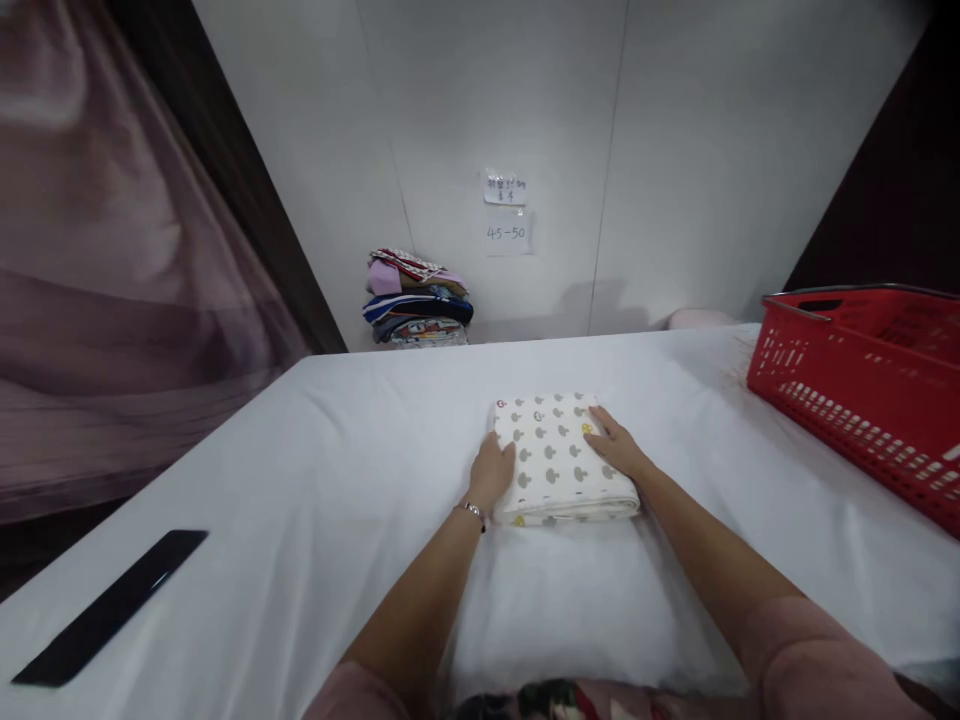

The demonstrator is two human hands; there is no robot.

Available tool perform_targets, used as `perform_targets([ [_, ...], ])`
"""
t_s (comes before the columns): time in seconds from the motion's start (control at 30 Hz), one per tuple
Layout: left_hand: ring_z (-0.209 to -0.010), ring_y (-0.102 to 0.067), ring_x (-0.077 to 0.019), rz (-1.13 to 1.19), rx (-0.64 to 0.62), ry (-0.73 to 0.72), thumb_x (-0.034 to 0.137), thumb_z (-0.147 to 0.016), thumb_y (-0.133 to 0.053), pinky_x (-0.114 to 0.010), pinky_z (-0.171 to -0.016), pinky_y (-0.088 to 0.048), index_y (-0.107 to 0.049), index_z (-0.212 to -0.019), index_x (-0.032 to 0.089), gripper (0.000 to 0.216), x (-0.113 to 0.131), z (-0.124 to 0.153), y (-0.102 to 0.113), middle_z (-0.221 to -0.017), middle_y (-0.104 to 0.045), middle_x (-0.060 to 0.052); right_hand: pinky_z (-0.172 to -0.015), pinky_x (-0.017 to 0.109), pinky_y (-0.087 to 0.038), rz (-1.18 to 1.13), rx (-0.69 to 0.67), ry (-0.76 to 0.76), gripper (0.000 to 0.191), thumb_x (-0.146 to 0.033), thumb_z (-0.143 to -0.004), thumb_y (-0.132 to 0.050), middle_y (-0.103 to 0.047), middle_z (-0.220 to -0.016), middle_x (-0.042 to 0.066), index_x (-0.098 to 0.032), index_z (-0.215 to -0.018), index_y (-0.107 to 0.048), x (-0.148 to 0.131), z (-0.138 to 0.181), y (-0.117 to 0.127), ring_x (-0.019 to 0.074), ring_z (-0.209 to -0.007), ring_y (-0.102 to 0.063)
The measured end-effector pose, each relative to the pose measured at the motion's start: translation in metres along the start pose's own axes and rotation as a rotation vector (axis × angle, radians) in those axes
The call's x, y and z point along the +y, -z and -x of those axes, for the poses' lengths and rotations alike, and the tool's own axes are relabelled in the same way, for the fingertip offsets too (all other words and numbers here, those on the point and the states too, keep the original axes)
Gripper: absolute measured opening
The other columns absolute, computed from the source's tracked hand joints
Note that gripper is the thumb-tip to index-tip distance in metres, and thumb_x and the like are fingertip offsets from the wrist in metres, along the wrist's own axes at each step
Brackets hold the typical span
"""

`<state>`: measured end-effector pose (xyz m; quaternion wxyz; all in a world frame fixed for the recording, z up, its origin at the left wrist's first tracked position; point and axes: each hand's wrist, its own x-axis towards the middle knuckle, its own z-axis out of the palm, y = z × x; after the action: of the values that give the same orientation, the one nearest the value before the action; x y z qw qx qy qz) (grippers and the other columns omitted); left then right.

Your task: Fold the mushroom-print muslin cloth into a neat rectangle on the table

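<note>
A folded white cloth printed with grey mushrooms, a few in yellow and red, lies flat on the white-covered table. Its folded layers show along the near edge. My left hand grips its left side, thumb over the edge and the other fingers partly hidden. On the opposite side, my right hand holds the right edge, with thumb and fingertips on the top layer. Between the two hands the cloth stays level.
A red plastic basket stands at the right. At the left lies a flat black strip. Beyond the far edge is a stack of folded clothes against the wall, near paper labels. A pinkish curtain hangs at left.
</note>
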<state>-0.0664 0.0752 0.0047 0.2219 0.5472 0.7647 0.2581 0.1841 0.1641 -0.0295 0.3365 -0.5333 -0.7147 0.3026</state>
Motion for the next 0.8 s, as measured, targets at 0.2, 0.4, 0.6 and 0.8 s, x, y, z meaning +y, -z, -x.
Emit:
perform_targets([
  [0.2,-0.125,-0.043,-0.0274,-0.072,0.126,-0.074,0.037,-0.085,-0.048,-0.037,-0.100,-0.037,-0.031,-0.138,0.011,0.061,-0.003,0.014,0.009,-0.139,-0.043,-0.017,-0.112,0.038,-0.023,0.407,-0.144,0.058,0.063,-0.035,-0.084,-0.048,-0.027,-0.150,0.014,-0.011,-0.141,-0.036,-0.020,-0.018,0.003,0.0259,-0.138,-0.025],
  [0.4,-0.141,-0.013,-0.0280,-0.367,0.141,-0.341,0.042,-0.089,-0.042,-0.047,-0.113,-0.015,-0.034,-0.138,0.012,0.059,0.018,0.000,-0.003,-0.152,-0.020,-0.014,-0.112,0.044,-0.013,0.659,-0.183,0.232,0.062,-0.042,-0.089,-0.040,-0.021,-0.153,0.013,-0.013,-0.143,-0.030,-0.067,-0.024,-0.017,0.0278,-0.141,-0.013],
  [0.6,-0.140,-0.016,-0.0264,-0.441,0.030,-0.355,0.050,-0.091,-0.029,-0.048,-0.113,-0.015,-0.035,-0.140,0.014,0.060,0.010,-0.005,-0.016,-0.151,-0.026,-0.010,-0.110,0.047,-0.014,0.739,-0.213,0.060,0.067,-0.054,-0.091,-0.028,-0.019,-0.153,0.012,-0.011,-0.142,-0.032,-0.054,-0.029,-0.023,0.0276,-0.141,-0.011],
  [0.8,-0.140,-0.016,-0.0262,-0.457,0.037,-0.354,0.049,-0.092,-0.027,-0.048,-0.113,-0.014,-0.034,-0.141,0.013,0.061,0.010,-0.003,-0.016,-0.152,-0.025,-0.009,-0.110,0.046,-0.016,0.737,-0.218,0.050,0.067,-0.056,-0.091,-0.024,-0.017,-0.154,0.009,-0.014,-0.143,-0.030,-0.046,-0.028,-0.021,0.0256,-0.141,-0.009],
])
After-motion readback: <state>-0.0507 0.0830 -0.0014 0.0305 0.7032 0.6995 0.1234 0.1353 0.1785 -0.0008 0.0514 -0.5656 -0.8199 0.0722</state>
